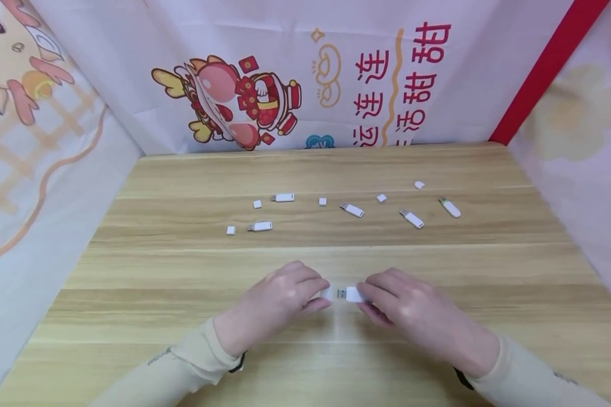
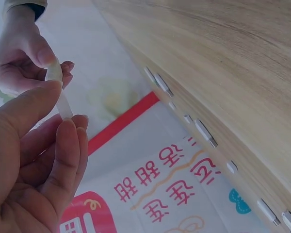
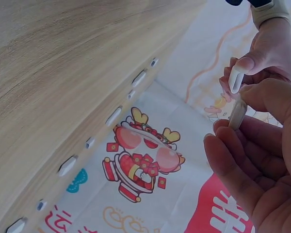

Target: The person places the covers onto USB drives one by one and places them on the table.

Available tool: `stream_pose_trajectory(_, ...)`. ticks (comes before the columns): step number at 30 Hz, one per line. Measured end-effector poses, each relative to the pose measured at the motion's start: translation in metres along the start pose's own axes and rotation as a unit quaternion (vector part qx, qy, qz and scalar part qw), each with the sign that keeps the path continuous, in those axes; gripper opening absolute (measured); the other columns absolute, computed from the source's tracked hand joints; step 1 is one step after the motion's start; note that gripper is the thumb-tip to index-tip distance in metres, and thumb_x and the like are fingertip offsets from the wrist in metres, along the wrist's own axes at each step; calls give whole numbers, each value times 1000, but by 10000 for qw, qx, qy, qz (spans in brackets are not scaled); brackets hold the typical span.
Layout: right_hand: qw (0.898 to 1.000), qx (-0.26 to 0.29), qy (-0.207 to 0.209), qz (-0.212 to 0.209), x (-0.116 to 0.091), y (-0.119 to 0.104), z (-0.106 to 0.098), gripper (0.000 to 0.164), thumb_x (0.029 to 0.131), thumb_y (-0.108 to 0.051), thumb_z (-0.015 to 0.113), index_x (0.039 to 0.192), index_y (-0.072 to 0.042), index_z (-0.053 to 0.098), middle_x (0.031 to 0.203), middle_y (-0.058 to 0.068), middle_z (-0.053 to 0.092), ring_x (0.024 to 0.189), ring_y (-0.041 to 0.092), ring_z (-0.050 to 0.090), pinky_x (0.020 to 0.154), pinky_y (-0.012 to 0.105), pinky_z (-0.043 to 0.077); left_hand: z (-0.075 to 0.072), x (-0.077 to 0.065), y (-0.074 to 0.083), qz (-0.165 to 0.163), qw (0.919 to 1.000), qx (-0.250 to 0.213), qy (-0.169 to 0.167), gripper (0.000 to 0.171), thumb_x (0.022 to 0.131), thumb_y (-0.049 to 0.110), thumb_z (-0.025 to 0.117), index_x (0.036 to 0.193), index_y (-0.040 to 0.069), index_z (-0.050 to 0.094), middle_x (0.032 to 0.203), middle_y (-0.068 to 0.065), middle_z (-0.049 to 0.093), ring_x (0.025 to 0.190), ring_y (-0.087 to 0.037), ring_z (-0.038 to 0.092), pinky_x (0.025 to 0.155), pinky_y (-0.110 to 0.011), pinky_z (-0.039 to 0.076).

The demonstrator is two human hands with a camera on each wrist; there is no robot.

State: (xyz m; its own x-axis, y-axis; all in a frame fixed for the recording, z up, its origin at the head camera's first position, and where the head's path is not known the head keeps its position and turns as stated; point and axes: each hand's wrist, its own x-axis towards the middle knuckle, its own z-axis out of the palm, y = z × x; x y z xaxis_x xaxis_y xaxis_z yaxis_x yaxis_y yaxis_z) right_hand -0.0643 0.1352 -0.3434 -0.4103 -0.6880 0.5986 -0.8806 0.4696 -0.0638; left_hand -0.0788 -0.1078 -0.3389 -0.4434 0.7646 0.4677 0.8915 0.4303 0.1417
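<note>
Near the front middle of the table, my right hand (image 1: 417, 311) pinches a white USB stick (image 1: 353, 294) between thumb and fingers. Its bare metal plug (image 1: 341, 294) points left. Facing it, my left hand (image 1: 282, 297) pinches a small white cap (image 1: 326, 293), mostly covered by the fingertips in the head view. A narrow gap separates plug and cap there. In the left wrist view the cap (image 2: 64, 107) sits between thumb and fingers. The right wrist view has the stick (image 3: 238, 115) in my right fingers, with the cap (image 3: 235, 80) just beyond it.
Farther back on the wooden table (image 1: 183, 271) lie several uncapped white USB sticks, such as one at the left (image 1: 261, 226) and a rounder one with a green edge (image 1: 450, 207). Loose caps (image 1: 323, 202) lie among them. A printed cloth (image 1: 336, 73) hangs behind the table.
</note>
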Motion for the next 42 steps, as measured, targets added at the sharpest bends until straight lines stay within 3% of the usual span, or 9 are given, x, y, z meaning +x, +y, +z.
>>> stream_pose_trajectory(20, 9990, -111, -413, 154, 0, -3, -3, 31, 96, -19, 41, 95, 0, 66, 87, 4, 62, 76, 14, 58, 65, 23, 52, 1, 8, 5, 129, 9994, 323, 25, 16, 84, 19, 68, 90, 4, 68, 85, -1, 64, 79, -11, 55, 69, -18, 48)
stream_pose_trajectory(36, 9997, -206, -126, -61, 0, -3, 0, 29, 96, -17, 41, 94, -1, 65, 85, 1, 59, 73, 13, 54, 62, 23, 50, 5, 12, 7, 301, 9988, 366, 150, 13, 83, 17, 69, 90, 7, 67, 87, 2, 61, 82, -11, 53, 71, -17, 47)
stream_pose_trajectory(42, 9997, -203, -138, -69, 0, -3, 0, 30, 96, -17, 39, 92, -1, 64, 85, 1, 59, 72, 13, 54, 61, 23, 50, 6, 11, 7, 225, 9992, 305, 92, 15, 83, 16, 69, 94, 6, 67, 90, 2, 62, 84, -11, 53, 73, -17, 46)
